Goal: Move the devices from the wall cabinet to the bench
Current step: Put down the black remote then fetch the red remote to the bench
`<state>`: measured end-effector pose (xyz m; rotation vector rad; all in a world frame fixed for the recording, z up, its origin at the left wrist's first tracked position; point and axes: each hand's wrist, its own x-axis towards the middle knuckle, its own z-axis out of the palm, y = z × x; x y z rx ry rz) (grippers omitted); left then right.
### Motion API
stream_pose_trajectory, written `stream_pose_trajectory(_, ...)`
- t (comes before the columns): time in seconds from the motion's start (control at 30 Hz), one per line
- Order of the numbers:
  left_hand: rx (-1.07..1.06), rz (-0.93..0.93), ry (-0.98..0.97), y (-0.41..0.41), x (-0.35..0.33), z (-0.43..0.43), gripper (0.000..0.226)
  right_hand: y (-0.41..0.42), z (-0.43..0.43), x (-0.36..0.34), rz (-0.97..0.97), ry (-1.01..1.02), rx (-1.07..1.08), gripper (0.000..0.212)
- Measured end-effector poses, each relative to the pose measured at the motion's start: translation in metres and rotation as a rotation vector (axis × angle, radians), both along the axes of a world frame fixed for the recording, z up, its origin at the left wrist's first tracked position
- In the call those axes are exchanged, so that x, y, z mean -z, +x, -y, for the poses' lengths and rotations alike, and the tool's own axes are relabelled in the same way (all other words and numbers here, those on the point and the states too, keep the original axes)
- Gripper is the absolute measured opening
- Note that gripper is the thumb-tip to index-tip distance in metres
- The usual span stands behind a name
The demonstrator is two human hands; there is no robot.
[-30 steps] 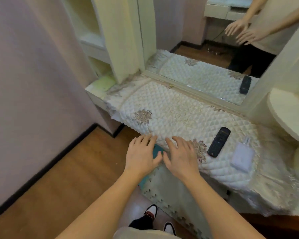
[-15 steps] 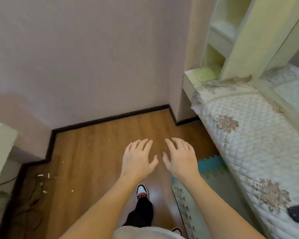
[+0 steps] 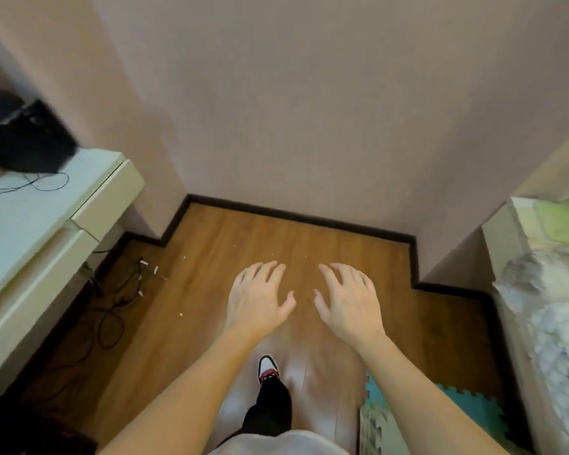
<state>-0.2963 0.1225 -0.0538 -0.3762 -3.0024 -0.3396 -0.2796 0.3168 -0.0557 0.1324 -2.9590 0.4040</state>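
My left hand (image 3: 258,298) and my right hand (image 3: 347,300) hover side by side over the wooden floor, palms down, fingers spread and holding nothing. The bench (image 3: 546,310) with its quilted cover shows only as an end at the right edge. A black device (image 3: 23,136) stands on a cream cabinet (image 3: 30,231) at the far left, well away from both hands. The remote and the white device on the bench are out of view.
A pink wall with a dark skirting board (image 3: 293,215) stands straight ahead. Cables (image 3: 112,307) lie on the floor beside the cabinet. A foam mat (image 3: 467,412) lies at the lower right. My shoe (image 3: 268,367) is below my hands.
The view has swung left, away from the bench: the remote and the white device have left the frame, and the cream cabinet with the black device has come in at the left. Both hands stay empty.
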Motion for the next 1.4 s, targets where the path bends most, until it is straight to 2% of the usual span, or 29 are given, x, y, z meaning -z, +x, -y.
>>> stream_pose_trajectory(0.37,-0.171,0.012,0.033,-0.169,-0.001,0.110,0.058,-0.201,0.116,-0.011,0.005,0.084,-0.189,0.050)
stream_pose_trajectory(0.9,-0.473,0.044,-0.011,-0.321,-0.008,0.239,0.057,-0.409,0.260,-0.012,-0.025,0.051,-0.461,0.051)
stream_pose_trajectory(1.4,-0.838,0.098,-0.092,-0.519,-0.041,0.353,0.061,-0.666,0.424,-0.030,-0.046,-0.007,-0.825,0.045)
